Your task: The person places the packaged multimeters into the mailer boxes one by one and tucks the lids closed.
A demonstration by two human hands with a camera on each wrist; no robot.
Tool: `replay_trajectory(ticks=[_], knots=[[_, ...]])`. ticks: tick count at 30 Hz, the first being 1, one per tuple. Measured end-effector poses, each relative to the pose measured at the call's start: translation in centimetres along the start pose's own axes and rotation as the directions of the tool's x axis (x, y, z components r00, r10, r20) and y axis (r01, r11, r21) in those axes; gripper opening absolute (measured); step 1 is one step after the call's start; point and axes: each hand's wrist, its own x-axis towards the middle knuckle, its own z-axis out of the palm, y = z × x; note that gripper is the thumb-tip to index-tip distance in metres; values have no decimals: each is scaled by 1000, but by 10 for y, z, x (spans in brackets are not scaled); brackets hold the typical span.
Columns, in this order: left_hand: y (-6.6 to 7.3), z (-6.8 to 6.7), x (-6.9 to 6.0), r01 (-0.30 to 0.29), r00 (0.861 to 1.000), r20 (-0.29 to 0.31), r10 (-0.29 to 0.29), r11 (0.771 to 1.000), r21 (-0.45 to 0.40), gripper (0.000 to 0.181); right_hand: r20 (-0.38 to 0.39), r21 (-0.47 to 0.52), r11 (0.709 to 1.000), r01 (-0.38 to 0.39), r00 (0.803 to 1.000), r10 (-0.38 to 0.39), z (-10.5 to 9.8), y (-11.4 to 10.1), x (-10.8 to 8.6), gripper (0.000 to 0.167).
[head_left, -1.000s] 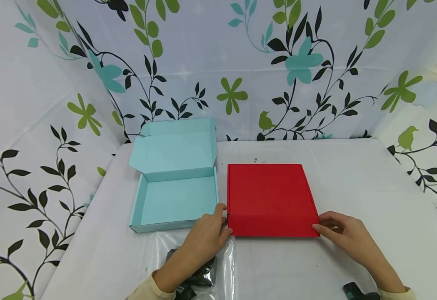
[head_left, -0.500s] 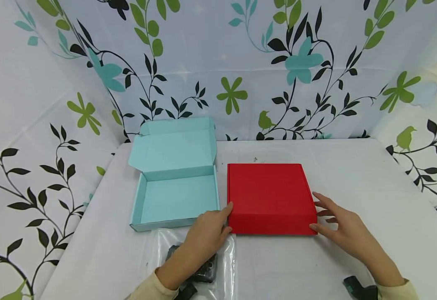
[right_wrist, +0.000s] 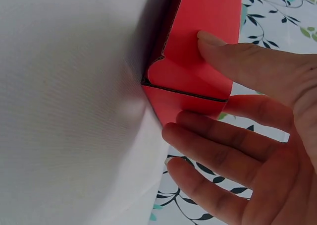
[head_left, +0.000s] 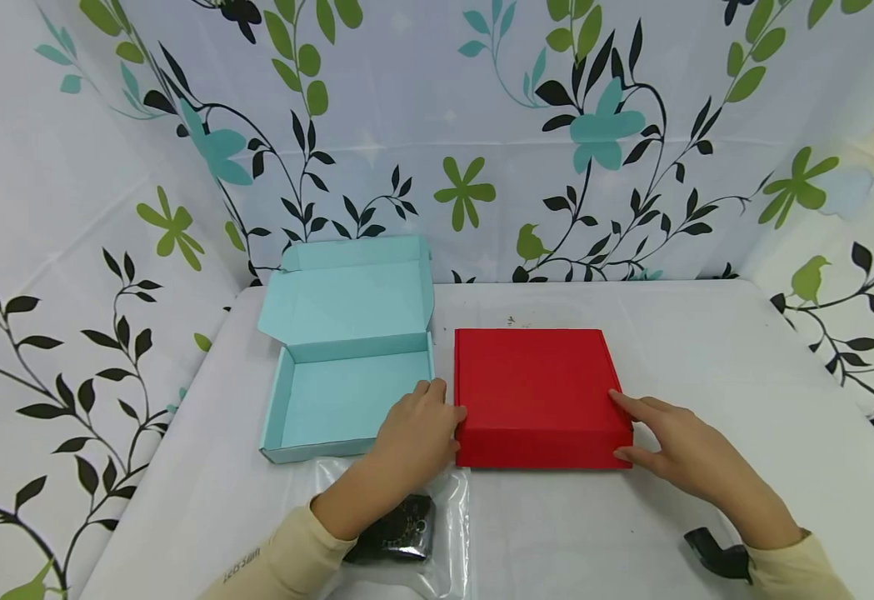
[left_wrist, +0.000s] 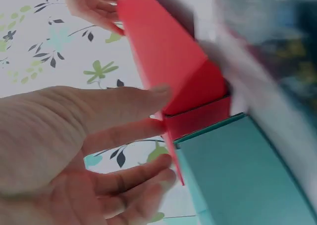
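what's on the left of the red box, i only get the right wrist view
Observer: A turquoise box stands open there, its lid raised at the back.
Operator: ok and is anything at that side of the red one
Observer: Yes, the left hand is at the front left corner of the red box, thumb and index finger against it.
Operator: anything else nearer the person
Observer: A clear plastic bag lies just in front of the turquoise box.
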Motion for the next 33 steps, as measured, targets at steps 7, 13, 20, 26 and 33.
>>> replay_trajectory(ticks=[7, 13, 20, 26, 33], knots=[[0, -4, 9, -23, 992, 122, 27, 999, -38, 56, 14, -50, 999, -17, 1000, 18, -1, -7, 3, 76], [2, 3, 11, 4, 983, 183, 6, 999, -54, 91, 62, -136, 989, -50, 996, 58, -2, -14, 11, 77], [1, 7, 15, 12, 985, 174, -12, 1000, 2, 96, 93, -228, 972, -55, 993, 78, -6, -23, 18, 74], [-1, 10, 16, -13, 988, 155, 3, 998, 60, 94, 86, -280, 959, -44, 994, 71, -6, -26, 21, 70], [-1, 12, 18, -83, 989, 132, 60, 981, 177, 85, 60, -348, 937, -9, 998, 31, -2, -28, 20, 60]])
